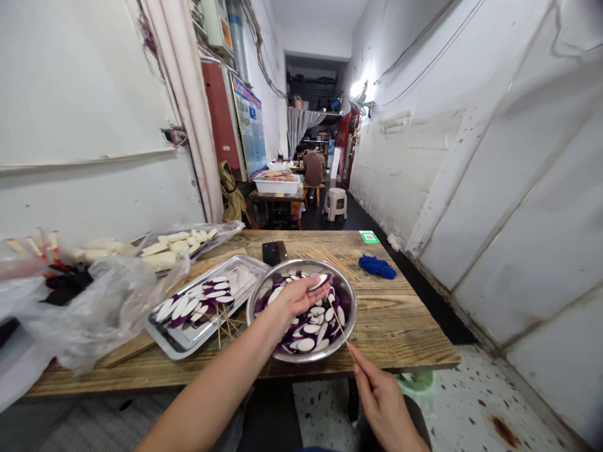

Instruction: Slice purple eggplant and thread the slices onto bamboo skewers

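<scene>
Over a steel bowl [354, 317] full of purple-skinned eggplant slices [308, 329], my left hand [301, 296] is closed on one eggplant slice [321, 281]. My right hand [379, 392] pinches the lower end of a thin bamboo skewer [340, 323], just in front of the table edge. The skewer slants up and left, its far tip at the fingers and slice of my left hand; whether it has pierced the slice I cannot make out. Left of the bowl, a metal tray [252, 271] carries skewered eggplant slices [200, 300], their stick ends jutting toward the bowl.
Loose bamboo skewers [330, 256], a blue cloth [377, 266], a dark box [274, 253] and a green QR card [369, 236] lie behind the bowl. Plastic bags [108, 307] and pale cut pieces [176, 243] crowd the left. Farther back are a stool [335, 204] and a seated person [313, 166].
</scene>
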Motion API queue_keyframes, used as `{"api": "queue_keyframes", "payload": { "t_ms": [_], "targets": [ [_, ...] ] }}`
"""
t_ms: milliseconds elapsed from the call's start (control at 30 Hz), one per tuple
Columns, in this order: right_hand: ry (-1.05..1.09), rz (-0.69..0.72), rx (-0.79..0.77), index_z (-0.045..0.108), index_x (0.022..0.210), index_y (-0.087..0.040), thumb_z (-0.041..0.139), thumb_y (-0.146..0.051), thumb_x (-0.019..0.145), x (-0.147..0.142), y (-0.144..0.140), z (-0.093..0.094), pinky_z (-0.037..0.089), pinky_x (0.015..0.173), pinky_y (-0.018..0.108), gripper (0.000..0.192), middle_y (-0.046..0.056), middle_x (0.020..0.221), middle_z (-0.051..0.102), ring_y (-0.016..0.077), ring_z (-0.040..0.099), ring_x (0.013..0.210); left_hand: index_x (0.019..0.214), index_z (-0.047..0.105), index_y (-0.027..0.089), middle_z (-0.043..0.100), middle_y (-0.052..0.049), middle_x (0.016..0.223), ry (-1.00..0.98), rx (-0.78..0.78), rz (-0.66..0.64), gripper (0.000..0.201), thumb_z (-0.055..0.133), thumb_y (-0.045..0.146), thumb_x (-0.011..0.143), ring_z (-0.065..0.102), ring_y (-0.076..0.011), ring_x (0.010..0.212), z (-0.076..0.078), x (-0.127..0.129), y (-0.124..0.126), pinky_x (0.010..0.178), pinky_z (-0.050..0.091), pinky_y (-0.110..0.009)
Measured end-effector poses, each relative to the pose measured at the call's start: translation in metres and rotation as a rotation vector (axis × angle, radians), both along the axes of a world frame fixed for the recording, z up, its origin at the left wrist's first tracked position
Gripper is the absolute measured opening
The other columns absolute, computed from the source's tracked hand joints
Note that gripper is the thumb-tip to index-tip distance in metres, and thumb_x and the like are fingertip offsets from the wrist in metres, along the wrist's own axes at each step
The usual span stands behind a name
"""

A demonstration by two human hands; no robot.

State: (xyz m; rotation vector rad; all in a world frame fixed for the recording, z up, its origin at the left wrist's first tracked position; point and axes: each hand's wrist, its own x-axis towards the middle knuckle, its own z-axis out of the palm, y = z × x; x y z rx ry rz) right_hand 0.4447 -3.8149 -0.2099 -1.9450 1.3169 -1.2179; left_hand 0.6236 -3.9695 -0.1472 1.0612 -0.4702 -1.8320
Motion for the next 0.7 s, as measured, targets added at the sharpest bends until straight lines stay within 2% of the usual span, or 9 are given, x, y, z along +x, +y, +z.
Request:
{"api": "queue_keyframes", "payload": {
  "t_ms": [100,200,267,467,567,700],
  "targets": [
    [-0.006,-0.007,0.027,0.05,0.12,-0.015,0.037,-0.035,0.086,0.001,-0.002,0.002,0.049,0.065,0.018,0.041,0.006,0.081,0.068,0.0129,0.062,0.068,0.086,0.054,0.008,0.064,-0.011,0.076,-0.029,-0.042,-0.002,0.015,0.053,0.001,0.073,0.064,-0.0203,0.076,0.001,-0.002,0.002,0.072,0.052,-0.031],
    [-0.029,-0.018,0.073,0.043,0.126,-0.015,0.038,-0.031,0.086,0.003,-0.007,0.004,0.048,0.055,0.018,0.043,0.003,0.07,0.066,0.0117,0.059,0.056,0.084,0.055,0.008,0.064,-0.011,0.077,-0.037,-0.083,-0.035,0.016,0.055,0.0,0.07,0.064,-0.0217,0.076,0.001,-0.005,0.005,0.073,0.052,-0.033],
    [-0.057,-0.02,0.077,0.045,0.124,-0.016,0.039,-0.031,0.085,0.004,-0.012,0.006,0.048,0.052,0.018,0.042,0.002,0.068,0.066,0.0123,0.059,0.055,0.082,0.056,0.008,0.064,-0.012,0.077,-0.047,-0.091,-0.053,0.015,0.057,0.0,0.069,0.063,-0.022,0.077,0.001,-0.006,0.007,0.074,0.052,-0.034],
    [-0.069,-0.028,0.024,0.055,0.115,-0.016,0.039,-0.026,0.084,0.009,-0.023,0.013,0.049,0.064,0.021,0.037,0.009,0.101,0.064,0.0151,0.063,0.074,0.079,0.055,0.009,0.064,-0.01,0.074,-0.041,-0.055,-0.075,0.012,0.057,0.0,0.07,0.063,-0.022,0.078,0.002,-0.008,0.01,0.075,0.051,-0.035],
    [-0.027,-0.04,0.017,0.055,0.115,-0.012,0.037,-0.023,0.083,0.011,-0.024,0.014,0.048,0.065,0.022,0.037,0.01,0.093,0.066,0.0147,0.062,0.07,0.078,0.055,0.008,0.063,-0.01,0.072,-0.041,-0.04,-0.083,0.01,0.055,0.0,0.071,0.063,-0.0214,0.078,0.003,-0.008,0.012,0.075,0.051,-0.034],
    [0.027,-0.069,0.037,0.054,0.116,-0.01,0.036,-0.022,0.083,0.013,-0.024,0.015,0.045,0.051,0.02,0.039,0.006,0.072,0.067,0.0107,0.054,0.046,0.08,0.056,0.008,0.063,-0.01,0.073,-0.061,-0.057,-0.051,0.013,0.055,-0.002,0.07,0.064,-0.0201,0.075,0.003,-0.011,0.014,0.074,0.052,-0.033]
  ]
}}
